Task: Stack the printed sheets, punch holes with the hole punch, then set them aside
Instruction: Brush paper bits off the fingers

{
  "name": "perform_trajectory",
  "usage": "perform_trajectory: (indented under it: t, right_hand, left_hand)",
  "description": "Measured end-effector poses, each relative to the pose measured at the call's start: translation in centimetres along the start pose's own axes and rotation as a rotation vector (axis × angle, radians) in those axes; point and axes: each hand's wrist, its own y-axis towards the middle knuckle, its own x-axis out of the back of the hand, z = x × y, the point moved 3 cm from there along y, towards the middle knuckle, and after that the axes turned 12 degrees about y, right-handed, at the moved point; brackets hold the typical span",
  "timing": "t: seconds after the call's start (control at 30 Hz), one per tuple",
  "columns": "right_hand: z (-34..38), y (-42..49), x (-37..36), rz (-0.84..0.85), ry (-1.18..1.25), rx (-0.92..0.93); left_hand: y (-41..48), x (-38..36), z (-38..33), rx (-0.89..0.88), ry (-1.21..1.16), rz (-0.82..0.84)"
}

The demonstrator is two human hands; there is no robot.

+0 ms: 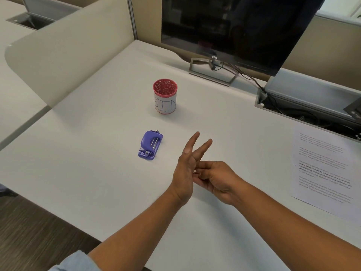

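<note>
Both hands are out over the middle of the white table (88, 173), touching each other and holding nothing. The left hand (184, 173) stands edge-up with its fingers (192, 140) stretched straight and spread, pointing toward the top of the frame. The right hand (216, 180) lies beside it, its fingers loosely curled, their tips against the left palm. The purple hole punch (150, 145) sits on the table just left of the hands, apart from them. Above it, toward the middle of the frame, stands a red cup (165, 96) with a white label and blue lettering. The printed sheets (322, 169) lie flat at the right edge of the frame, well apart from the punch. A dark monitor (234, 26) fills the upper right.
</note>
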Motion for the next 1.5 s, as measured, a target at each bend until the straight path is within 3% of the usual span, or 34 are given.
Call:
perform_trajectory:
  t: [0.27, 0.4, 0.47, 0.53, 0.73, 0.97, 1.1, 1.27, 1.33, 1.5]
  right_hand:
    - [0.8, 0.3, -0.5, 0.005, 0.090, -0.038]
    - [1.6, 0.9, -0.5, -0.024, 0.135, -0.054]
    - [2.2, 1.4, -0.4, -0.039, 0.133, -0.043]
    - [2.9, 1.9, -0.4, -0.054, 0.137, -0.031]
    - [6.7, 4.2, -1.8, -0.060, 0.163, 0.034]
    - [12.9, 7.5, -6.3, -0.025, 0.143, 0.176]
    - [15.9, 9.6, -9.4, -0.008, -0.073, 0.308]
    - [18.6, 12.8, -13.0, -0.092, -0.887, 0.648]
    - [18.8, 13.7, -14.0, -0.128, -1.093, 0.743]
    - [18.8, 15.0, -15.5, -0.121, -1.169, 0.803]
  left_hand:
    - [0.8, 0.5, -0.7, -0.160, 0.007, 0.041]
    - [1.8, 2.3, -0.3, -0.170, 0.130, -0.269]
    - [2.2, 3.8, 0.6, -0.136, 0.380, -0.441]
    - [2.8, 5.2, 1.7, -0.118, 0.717, -0.482]
    - [5.6, 6.9, 5.1, -0.148, 1.447, -0.248]
    - [6.0, 6.7, 5.3, -0.164, 1.597, -0.252]
    - [5.9, 6.5, 5.3, -0.156, 1.610, -0.248]
    - [6.1, 6.6, 5.3, -0.173, 1.647, -0.261]
    - [6.1, 6.6, 5.3, -0.175, 1.654, -0.258]
    - [6.1, 6.7, 5.5, -0.178, 1.649, -0.255]
